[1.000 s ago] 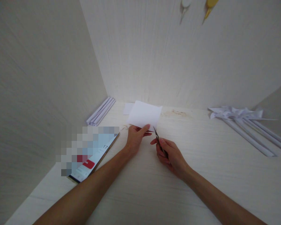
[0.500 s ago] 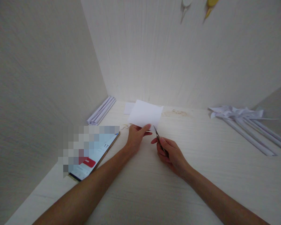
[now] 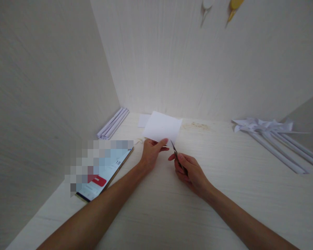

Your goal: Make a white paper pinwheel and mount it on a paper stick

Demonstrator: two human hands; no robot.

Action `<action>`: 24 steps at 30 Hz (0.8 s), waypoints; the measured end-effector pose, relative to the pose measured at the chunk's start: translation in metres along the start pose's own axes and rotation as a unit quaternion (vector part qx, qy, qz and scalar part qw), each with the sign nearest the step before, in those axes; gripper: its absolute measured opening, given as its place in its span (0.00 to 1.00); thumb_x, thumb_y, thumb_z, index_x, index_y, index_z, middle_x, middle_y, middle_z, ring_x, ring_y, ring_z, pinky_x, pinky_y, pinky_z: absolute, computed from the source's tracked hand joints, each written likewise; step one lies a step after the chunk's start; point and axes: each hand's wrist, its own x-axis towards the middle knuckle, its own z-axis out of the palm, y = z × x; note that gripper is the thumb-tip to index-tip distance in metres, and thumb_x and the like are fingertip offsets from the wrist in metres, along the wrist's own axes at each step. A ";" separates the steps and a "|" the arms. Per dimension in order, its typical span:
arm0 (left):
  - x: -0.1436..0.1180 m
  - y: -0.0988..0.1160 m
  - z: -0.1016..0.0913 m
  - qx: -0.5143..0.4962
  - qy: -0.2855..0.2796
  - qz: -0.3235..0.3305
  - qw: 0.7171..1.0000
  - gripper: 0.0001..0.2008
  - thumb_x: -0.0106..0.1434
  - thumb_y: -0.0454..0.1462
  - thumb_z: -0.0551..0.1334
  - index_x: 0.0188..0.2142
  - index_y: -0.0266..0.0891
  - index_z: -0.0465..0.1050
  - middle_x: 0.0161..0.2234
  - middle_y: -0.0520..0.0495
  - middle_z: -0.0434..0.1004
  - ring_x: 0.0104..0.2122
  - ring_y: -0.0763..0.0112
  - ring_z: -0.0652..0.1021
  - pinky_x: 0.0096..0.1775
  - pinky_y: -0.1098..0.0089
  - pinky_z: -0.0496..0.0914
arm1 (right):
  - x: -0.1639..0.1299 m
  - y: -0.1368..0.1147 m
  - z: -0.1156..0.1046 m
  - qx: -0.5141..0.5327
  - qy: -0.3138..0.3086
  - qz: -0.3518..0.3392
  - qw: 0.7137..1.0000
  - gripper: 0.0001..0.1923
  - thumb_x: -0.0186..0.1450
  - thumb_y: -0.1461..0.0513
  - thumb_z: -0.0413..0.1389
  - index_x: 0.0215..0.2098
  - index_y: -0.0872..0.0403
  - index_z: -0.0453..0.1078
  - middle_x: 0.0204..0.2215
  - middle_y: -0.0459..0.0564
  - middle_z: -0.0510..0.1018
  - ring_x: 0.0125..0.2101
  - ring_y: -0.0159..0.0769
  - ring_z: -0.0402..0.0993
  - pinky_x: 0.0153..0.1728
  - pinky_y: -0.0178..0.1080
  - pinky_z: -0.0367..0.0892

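Observation:
My left hand (image 3: 151, 154) pinches the near edge of a white sheet of paper (image 3: 162, 127) and holds it tilted up above the pale wooden table (image 3: 224, 180). My right hand (image 3: 190, 171) grips a small pair of scissors (image 3: 175, 151), whose blades point up at the paper's lower right edge, just beside my left thumb. Both forearms reach in from the bottom of the view.
A phone (image 3: 104, 173) with a lit screen lies left of my left arm. Rolled white paper sticks (image 3: 113, 123) rest in the left corner. Paper pinwheels on sticks (image 3: 271, 133) lie at the right. A small paper scrap (image 3: 143, 120) sits behind the sheet. Walls close the left and back.
Almost nothing has moved. The paper and scissors stay in the same place; the number on the phone screen has ticked up.

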 end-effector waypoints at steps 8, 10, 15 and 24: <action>-0.001 0.002 0.000 -0.018 -0.011 -0.009 1.000 0.09 0.41 0.37 0.66 0.21 0.31 0.73 0.22 0.48 0.75 0.21 0.74 0.74 0.22 0.75 0.69 | 0.001 0.001 0.000 0.000 0.000 -0.004 1.000 0.15 0.54 0.52 0.53 0.27 0.57 0.62 0.10 0.34 0.55 0.08 0.18 0.43 0.09 0.28 0.35; -0.002 0.003 0.001 -0.018 -0.013 -0.012 1.000 0.09 0.41 0.37 0.66 0.21 0.31 0.73 0.22 0.48 0.75 0.21 0.74 0.74 0.22 0.75 0.68 | 0.001 0.001 0.000 0.000 0.000 -0.005 1.000 0.15 0.54 0.52 0.53 0.27 0.57 0.62 0.10 0.34 0.55 0.08 0.18 0.43 0.09 0.28 0.35; -0.002 0.004 0.002 -0.023 -0.008 -0.017 1.000 0.09 0.41 0.37 0.66 0.21 0.32 0.73 0.21 0.49 0.75 0.21 0.74 0.74 0.22 0.75 0.68 | 0.002 0.001 -0.001 -0.007 0.005 -0.002 1.000 0.16 0.53 0.51 0.53 0.27 0.57 0.62 0.10 0.34 0.54 0.08 0.18 0.43 0.09 0.28 0.35; -0.002 0.004 0.002 -0.029 -0.003 -0.018 0.999 0.08 0.40 0.36 0.66 0.21 0.32 0.73 0.22 0.49 0.75 0.20 0.77 0.72 0.21 0.76 0.68 | 0.001 0.000 0.001 -0.020 0.013 -0.004 1.000 0.16 0.54 0.52 0.52 0.27 0.57 0.63 0.09 0.34 0.54 0.08 0.18 0.43 0.08 0.28 0.36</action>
